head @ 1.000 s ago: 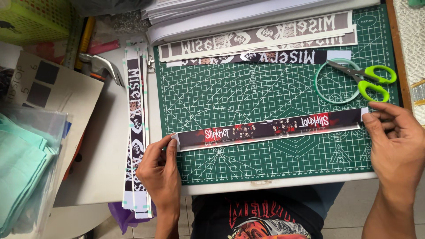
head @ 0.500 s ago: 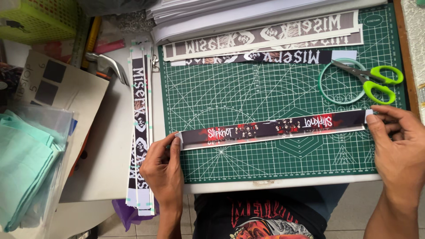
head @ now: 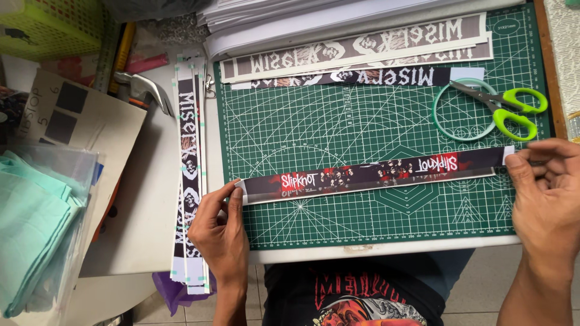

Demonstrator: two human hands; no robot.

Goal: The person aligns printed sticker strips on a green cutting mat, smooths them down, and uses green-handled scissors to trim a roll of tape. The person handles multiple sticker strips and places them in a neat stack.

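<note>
Long dark printed paper strip (head: 374, 176) lies across the green cutting mat (head: 362, 127), below the green-handled scissors (head: 504, 108), pinched at its ends by left hand (head: 220, 232) and right hand (head: 547, 187), apparently to keep it taut and flat.

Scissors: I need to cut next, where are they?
In the head view, the green-handled scissors lie at the cutting mat's upper right, over a tape ring, above the right hand.

Both hands low and near, palms down, well apart. Left hand (head: 220, 232) at near left, thumb and forefinger extended and pinched together. Right hand (head: 547, 193) at right edge, fingers curled, thumb pressing leftward.
</note>
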